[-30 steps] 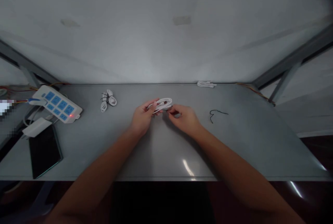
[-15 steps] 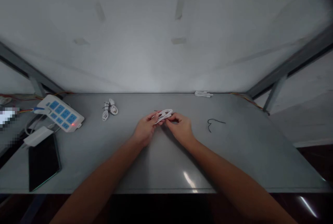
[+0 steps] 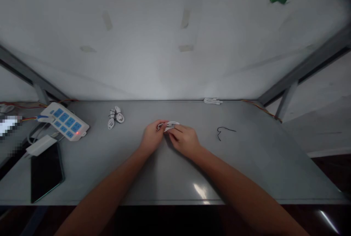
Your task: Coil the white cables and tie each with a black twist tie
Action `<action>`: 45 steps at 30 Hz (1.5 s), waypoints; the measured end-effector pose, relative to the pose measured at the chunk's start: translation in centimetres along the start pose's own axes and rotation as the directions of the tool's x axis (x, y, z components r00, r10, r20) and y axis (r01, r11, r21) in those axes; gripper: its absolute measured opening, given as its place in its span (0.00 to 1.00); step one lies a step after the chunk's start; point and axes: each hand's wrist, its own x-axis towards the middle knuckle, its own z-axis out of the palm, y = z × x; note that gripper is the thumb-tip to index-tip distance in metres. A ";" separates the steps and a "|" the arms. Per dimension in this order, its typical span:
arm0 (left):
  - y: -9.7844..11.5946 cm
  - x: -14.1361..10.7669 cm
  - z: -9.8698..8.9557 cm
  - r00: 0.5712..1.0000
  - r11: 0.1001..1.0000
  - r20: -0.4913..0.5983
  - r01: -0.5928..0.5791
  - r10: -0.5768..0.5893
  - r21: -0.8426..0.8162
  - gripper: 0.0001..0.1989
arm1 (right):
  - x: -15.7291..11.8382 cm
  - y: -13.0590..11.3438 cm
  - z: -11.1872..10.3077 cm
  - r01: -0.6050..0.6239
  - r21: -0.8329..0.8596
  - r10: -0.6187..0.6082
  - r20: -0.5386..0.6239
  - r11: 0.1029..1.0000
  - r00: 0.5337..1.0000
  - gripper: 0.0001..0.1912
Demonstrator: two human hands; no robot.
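- Grey and smooth, the table (image 3: 246, 170) runs up to a pale wall, with metal bars at its left and right back corners.
- Both hands meet near the middle of the table, a bit toward the back edge.
- The left hand (image 3: 151, 136) is curled around a small white cable bundle (image 3: 168, 125). Its fingers pinch the left end of the coil, likely so the loops stay together.
- The right hand (image 3: 184, 140) is also closed on the bundle, from the right side. Its fingers (image 3: 175, 129) press on top of the coil. I cannot tell just what the fingertips do there, because the hands hide most of it.
- The bundle sits between the two hands, low over the table or on it. I cannot tell which.
- A thin black tie (image 3: 223, 131) lies loose on the table to the right of the right hand, near but not touching.
- Another white cable, tied up with a dark band (image 3: 115, 116), lies toward the back left, well apart from the hands.
- One more white cable (image 3: 212, 101) rests at the back edge by the wall.
- A white power strip with blue sockets (image 3: 64, 120) sits at the back left corner, with a small red light on.
- A white charger block (image 3: 40, 144) and a dark phone (image 3: 46, 170) lie near the left edge, close to the power strip, likely to be near the plugs.
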 end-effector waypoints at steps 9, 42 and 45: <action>0.3 -0.7 0.0 0.978 0.984 0.102 -0.180 0.181 -0.013 0.21 | 0.4 0.9 -0.1 -0.009 0.303 0.027 -0.055 0.953 0.998 0.08; 0.1 -0.4 0.7 0.999 0.994 0.005 -0.045 0.046 -0.099 0.08 | 0.4 1.6 0.3 -0.035 0.248 0.064 -0.111 0.968 0.992 0.09; 0.3 -0.6 0.6 0.993 0.990 0.011 -0.122 0.122 0.072 0.10 | 0.4 1.6 0.4 0.021 0.236 0.011 -0.134 0.971 0.991 0.10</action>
